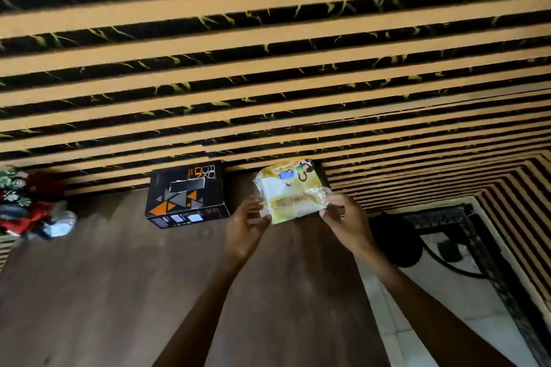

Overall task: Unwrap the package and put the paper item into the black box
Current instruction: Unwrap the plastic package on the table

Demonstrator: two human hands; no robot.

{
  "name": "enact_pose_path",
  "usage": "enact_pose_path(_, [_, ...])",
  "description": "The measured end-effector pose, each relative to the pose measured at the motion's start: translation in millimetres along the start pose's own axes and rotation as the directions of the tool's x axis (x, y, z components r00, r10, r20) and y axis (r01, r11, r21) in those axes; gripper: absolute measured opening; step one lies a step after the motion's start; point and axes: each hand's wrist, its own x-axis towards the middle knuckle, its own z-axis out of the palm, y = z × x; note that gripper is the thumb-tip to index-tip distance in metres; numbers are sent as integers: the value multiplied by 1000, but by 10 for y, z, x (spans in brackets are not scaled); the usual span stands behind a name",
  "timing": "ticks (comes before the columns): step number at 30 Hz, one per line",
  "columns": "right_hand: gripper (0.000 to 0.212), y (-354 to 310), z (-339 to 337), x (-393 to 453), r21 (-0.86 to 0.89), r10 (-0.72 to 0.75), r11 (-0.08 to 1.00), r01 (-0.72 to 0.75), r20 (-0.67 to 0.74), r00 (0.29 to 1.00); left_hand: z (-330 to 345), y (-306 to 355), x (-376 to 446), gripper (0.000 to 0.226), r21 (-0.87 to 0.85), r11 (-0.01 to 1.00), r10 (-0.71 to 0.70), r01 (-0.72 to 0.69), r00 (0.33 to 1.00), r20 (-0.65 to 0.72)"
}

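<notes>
A package (290,192) in clear plastic wrap, yellow and white with a cartoon print, is held up above the far part of the brown table (104,262). My left hand (246,228) pinches its lower left corner. My right hand (343,217) grips its lower right edge. The black box (186,195), printed with orange and grey triangles, lies on the table just left of the package, against the striped wall. Its lid looks shut.
A striped wood-and-black slatted wall (268,68) runs behind the table. Red and green decorative items (26,205) sit at the table's left edge. To the right, off the table, lie a dark round object (396,241) and cables on a pale floor.
</notes>
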Motion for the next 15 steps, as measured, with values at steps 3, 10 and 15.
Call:
enact_pose_path(3, [53,161,126,550,-138,89,987,-88,4,996,196,-119,455,59,-3,989,-147,147,989,-26])
enact_pose_path(10, [59,416,459,1218,-36,301,954,-299,152,941,586,-348,1063,52,-299,858,-416,417,907,70])
enact_pose_path(15, [39,479,528,1204,16,323,942,-336,232,917,563,-327,1045,38,-410,806,-405,426,903,141])
